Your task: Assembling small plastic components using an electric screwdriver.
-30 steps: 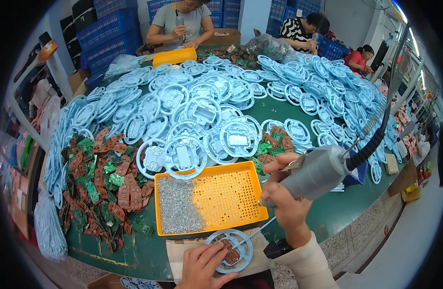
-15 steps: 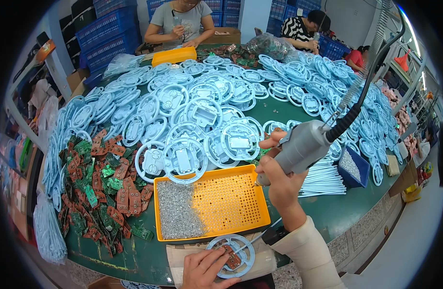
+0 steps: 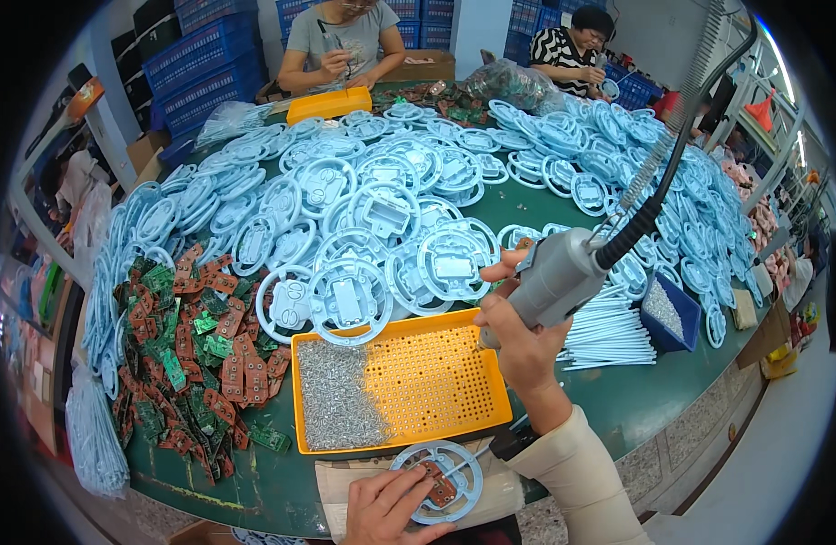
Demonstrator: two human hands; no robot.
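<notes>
In my right hand (image 3: 530, 359) is a grey electric screwdriver (image 3: 556, 280), its tip low over the right end of a yellow tray (image 3: 505, 400). A spring and a black cable run up from the tool. The tray holds loose silver screws (image 3: 341, 400) beside a perforated plate (image 3: 432, 381). My left hand (image 3: 386, 507) presses its fingers on a brown circuit board (image 3: 442, 491) inside a light blue plastic ring-shaped part (image 3: 477, 481). A pale stick runs from that part toward my right wrist. Beneath lies a beige pad (image 3: 502, 492).
Brown and green circuit boards (image 3: 200, 354) are heaped at left. Light blue ring parts (image 3: 382, 213) pile across the green table (image 3: 609, 409). White sticks (image 3: 609, 331) and a blue bin (image 3: 668, 313) lie at right. Two people (image 3: 341, 54) work across the table.
My right hand and the screwdriver have shifted slightly left. My left hand stays on the circuit board. Across the table, the people have moved their heads and hands a little.
</notes>
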